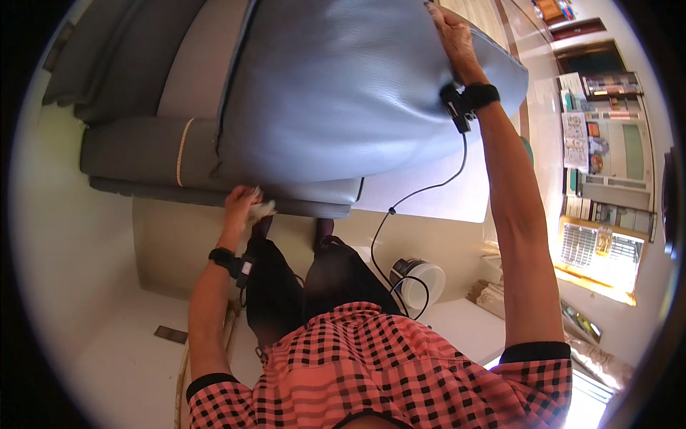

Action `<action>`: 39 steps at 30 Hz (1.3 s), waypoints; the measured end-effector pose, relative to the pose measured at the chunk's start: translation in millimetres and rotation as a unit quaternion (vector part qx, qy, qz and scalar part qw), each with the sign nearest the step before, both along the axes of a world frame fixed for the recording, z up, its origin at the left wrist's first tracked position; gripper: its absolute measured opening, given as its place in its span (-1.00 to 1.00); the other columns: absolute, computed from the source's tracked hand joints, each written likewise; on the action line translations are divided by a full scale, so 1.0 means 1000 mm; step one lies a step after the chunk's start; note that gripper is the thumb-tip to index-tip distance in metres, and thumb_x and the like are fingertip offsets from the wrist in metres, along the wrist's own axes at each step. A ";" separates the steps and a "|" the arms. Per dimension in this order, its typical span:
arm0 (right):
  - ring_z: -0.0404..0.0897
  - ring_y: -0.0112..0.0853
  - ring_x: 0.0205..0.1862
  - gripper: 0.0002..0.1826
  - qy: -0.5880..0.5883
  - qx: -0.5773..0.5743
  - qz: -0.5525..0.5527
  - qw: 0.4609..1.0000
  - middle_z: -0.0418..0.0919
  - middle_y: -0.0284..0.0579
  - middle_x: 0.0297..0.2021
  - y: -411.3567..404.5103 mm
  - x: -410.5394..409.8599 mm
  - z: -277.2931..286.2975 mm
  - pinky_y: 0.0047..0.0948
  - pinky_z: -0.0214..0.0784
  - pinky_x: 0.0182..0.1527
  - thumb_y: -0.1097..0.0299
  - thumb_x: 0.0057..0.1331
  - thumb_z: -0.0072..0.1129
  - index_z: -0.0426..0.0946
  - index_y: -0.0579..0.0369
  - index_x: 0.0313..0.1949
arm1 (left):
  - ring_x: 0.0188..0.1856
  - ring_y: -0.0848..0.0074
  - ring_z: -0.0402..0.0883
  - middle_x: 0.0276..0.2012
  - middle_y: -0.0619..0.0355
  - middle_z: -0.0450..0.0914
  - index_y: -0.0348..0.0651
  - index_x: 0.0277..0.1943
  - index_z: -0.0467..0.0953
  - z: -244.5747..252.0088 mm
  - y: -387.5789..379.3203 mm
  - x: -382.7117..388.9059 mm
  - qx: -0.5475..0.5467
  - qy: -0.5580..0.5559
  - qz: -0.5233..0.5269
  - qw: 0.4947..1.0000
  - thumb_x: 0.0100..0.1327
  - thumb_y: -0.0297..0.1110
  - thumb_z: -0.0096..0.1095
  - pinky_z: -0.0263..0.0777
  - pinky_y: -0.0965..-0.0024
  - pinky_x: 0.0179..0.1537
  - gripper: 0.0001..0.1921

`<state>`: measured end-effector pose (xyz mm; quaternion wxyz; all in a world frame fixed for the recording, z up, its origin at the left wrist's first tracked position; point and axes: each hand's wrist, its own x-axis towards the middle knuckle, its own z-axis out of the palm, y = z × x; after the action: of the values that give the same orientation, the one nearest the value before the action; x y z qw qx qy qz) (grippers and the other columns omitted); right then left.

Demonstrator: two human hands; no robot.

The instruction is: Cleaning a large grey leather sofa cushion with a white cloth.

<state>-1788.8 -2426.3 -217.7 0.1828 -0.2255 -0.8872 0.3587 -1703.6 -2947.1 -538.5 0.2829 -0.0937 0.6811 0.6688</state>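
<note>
A large grey leather sofa cushion (321, 91) fills the space before me, and its near side stands out over the sofa base (134, 150). With its fingers curled at the cushion's far right edge, my right hand (455, 40) grips it; the fingertips are partly cut off by the frame's top. My left hand (241, 201) is low beside the sofa's front edge, holding a crumpled whitish cloth (261, 211). That hand is slightly blurred. Both wrists wear black straps with small devices, and a black cable (418, 190) runs down from the right one.
A white bucket (429, 284) stands on the floor to the right of my legs. The cable loops beside it. A pale wall (64, 225) borders the sofa on the left. Shelves (616, 145) and a bright window (600, 257) are at the far right.
</note>
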 end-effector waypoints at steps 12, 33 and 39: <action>0.54 -0.48 -0.15 -0.60 0.125 -0.041 0.061 0.989 0.65 -0.28 -0.25 -0.011 -0.001 -0.023 -0.42 0.39 -0.07 0.13 0.47 0.03 0.62 0.28 -0.09 | 0.14 0.28 0.54 -0.07 0.08 0.51 -0.31 -0.02 0.35 0.289 0.124 -0.037 0.403 0.041 0.003 0.914 0.18 -0.70 -0.01 0.46 0.16 0.23 -0.71; 0.62 -0.44 -0.19 -0.62 0.113 -0.026 0.029 0.993 0.70 -0.20 -0.26 -0.008 -0.010 -0.028 -0.46 0.45 -0.03 0.01 0.35 0.20 0.66 0.04 -0.07 | -0.09 0.11 0.54 -0.23 0.00 0.55 -0.19 -0.08 0.52 0.286 0.120 -0.031 -0.075 0.394 -0.398 0.825 0.08 -0.63 0.17 0.45 0.21 -0.09 -0.70; 0.64 -0.23 -0.10 -0.66 0.192 0.039 0.066 0.978 0.68 -0.08 -0.16 -0.007 -0.001 -0.024 -0.34 0.46 0.00 0.07 0.32 0.23 0.65 0.05 -0.09 | -0.12 0.09 0.53 -0.13 -0.04 0.56 -0.21 0.00 0.46 0.414 0.235 -0.078 -0.016 0.698 -0.289 0.655 0.08 -0.61 0.24 0.44 0.19 -0.07 -0.62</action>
<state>-1789.4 -2433.0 -241.3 0.3339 -0.0864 -0.8618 0.3718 -1781.7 -2712.3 -124.0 -0.0991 0.5977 0.6812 0.4109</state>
